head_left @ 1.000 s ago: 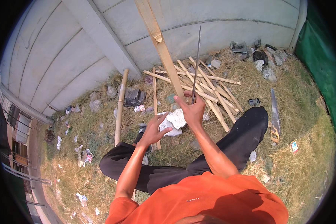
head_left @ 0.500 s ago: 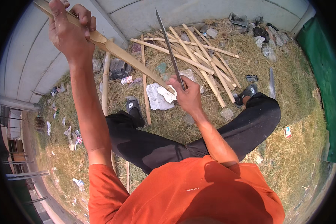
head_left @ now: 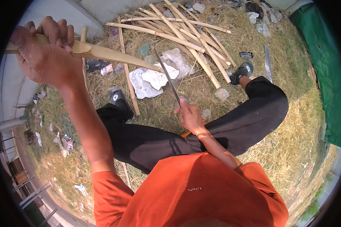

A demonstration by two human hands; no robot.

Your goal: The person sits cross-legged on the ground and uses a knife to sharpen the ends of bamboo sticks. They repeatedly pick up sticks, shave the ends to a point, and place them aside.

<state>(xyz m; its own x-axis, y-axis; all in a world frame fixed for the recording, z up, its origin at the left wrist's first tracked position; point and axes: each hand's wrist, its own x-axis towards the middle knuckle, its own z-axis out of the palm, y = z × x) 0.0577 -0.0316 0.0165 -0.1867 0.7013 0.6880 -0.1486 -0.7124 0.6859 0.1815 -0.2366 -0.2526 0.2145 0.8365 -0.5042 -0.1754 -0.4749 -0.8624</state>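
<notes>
My left hand (head_left: 45, 56) is raised high at the upper left, closed around a pale split bamboo strip (head_left: 113, 56) that runs right and slightly down. My right hand (head_left: 189, 115) sits lower, in front of my knees, gripping a long thin knife (head_left: 167, 77) whose blade points up and to the left. The blade's upper part meets the strip's far end near a white stone. I sit on dry grass with black trousers and an orange shirt.
A pile of split bamboo sticks (head_left: 185, 32) lies ahead on the dry grass. White stone chunks (head_left: 155, 77) sit between my feet. A second blade (head_left: 268, 62) lies at the right. Green sheeting (head_left: 326, 68) borders the right side, a grey wall the top left.
My left hand lifted the bamboo strip from in front of me up to the upper left. My right hand and knife dropped lower, and the view tilted down.
</notes>
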